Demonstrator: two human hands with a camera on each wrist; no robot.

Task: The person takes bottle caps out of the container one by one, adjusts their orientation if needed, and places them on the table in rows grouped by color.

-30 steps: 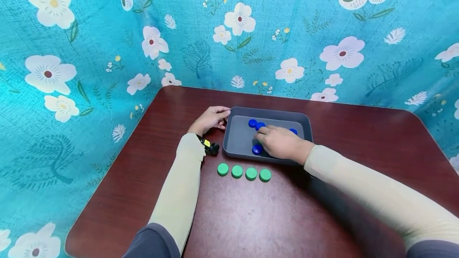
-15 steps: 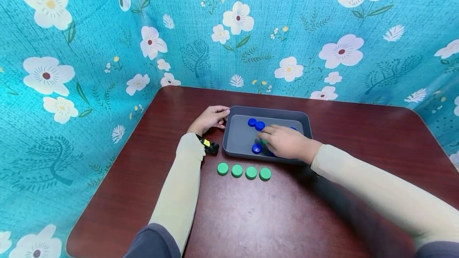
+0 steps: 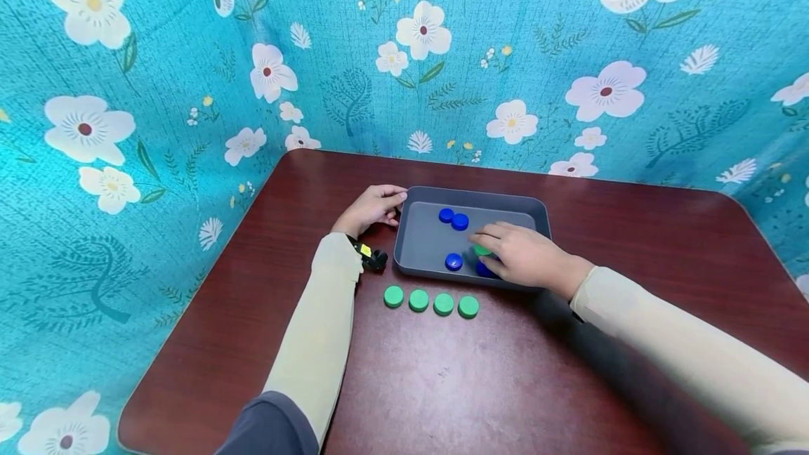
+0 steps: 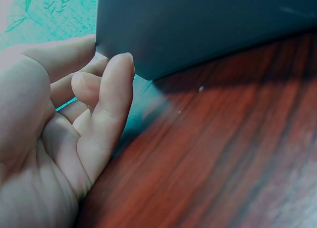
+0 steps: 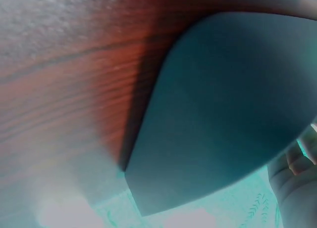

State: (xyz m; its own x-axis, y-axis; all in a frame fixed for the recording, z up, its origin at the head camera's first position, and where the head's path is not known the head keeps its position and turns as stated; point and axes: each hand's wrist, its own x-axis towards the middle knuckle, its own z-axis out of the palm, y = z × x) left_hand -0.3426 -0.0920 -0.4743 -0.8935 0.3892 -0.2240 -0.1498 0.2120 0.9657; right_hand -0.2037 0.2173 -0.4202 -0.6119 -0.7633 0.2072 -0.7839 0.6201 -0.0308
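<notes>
A dark grey tray [image 3: 417, 244] lies on the table. At its back left corner my left hand [image 3: 369, 209] holds the rim, with bent fingers against the outer wall in the left wrist view. Over the tray's right half, my right hand [image 3: 527, 255] pinches a green bottle cap [image 3: 482, 250], partly hidden by the fingers. A blue bottle cap [image 3: 484, 270] shows partly beneath that hand. Other blue caps lie left of it: one cap [image 3: 454, 261] in front, and a touching pair, a cap [image 3: 446, 215] and another [image 3: 460, 222], farther back.
In front of the tray, several green caps [image 3: 418, 300] stand in a row on the brown wooden table [image 3: 404, 385]. A blue floral curtain [image 3: 354, 55] hangs behind and left. A black device with a yellow label [image 3: 366, 251] sits at the left wrist.
My right hand has moved right inside the tray, and the green cap has shifted right with it. The left hand and the row of green caps have stayed put.
</notes>
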